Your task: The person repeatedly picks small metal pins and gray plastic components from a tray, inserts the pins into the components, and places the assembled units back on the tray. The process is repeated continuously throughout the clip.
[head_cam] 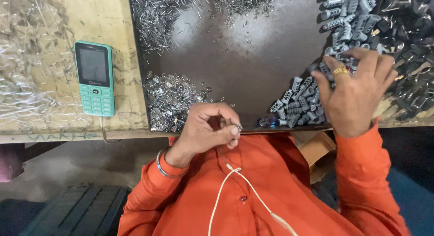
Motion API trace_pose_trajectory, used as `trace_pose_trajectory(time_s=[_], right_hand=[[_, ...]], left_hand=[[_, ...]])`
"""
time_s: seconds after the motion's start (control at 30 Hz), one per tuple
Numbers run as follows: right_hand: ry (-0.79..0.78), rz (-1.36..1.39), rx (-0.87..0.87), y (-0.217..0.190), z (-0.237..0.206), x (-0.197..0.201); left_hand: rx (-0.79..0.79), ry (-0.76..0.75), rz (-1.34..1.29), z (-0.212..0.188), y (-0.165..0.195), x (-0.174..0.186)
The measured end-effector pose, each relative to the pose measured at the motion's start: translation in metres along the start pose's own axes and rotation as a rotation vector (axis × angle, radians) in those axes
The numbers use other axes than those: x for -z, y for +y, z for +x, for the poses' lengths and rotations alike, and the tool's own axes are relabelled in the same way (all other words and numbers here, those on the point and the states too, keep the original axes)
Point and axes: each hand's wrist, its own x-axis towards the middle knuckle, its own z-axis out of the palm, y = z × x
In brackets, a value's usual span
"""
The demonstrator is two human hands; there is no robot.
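Left hand (209,127) pinches a small metal ring (238,127) between thumb and fingertips. Right hand (357,93) lies spread, gripping nothing, on grey plastic plugs (296,105) on the dark tray (244,60).

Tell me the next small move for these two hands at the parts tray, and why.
Probably the right hand should close on one grey plastic piece and carry it toward the left hand. The right hand's fingers are spread over that pile, apparently gripping nothing yet, while the left hand already pinches a small metal part at the dark tray's near edge.
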Motion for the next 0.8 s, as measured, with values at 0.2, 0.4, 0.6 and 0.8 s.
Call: trace_pose_trajectory(time_s=[0.2,0.4,0.6,0.8], right_hand=[[-0.28,0.914,0.182,-0.026,-0.028,-0.034],[-0.201,1.833,-0.118,-0.05,-0.056,-0.055],[-0.247,2.001,-0.153,-0.051,-0.066,-0.068],[-0.234,1.889,-0.114,-0.049,-0.072,-0.066]], left_hand=[[0.049,0.04,-0.041,0.015,0.002,-0.014],[0.088,0.054,0.009,0.009,0.02,-0.008],[0.159,-0.045,0.043,0.014,0.023,-0.003],[0.25,-0.047,-0.013,0.017,0.025,0.0]])
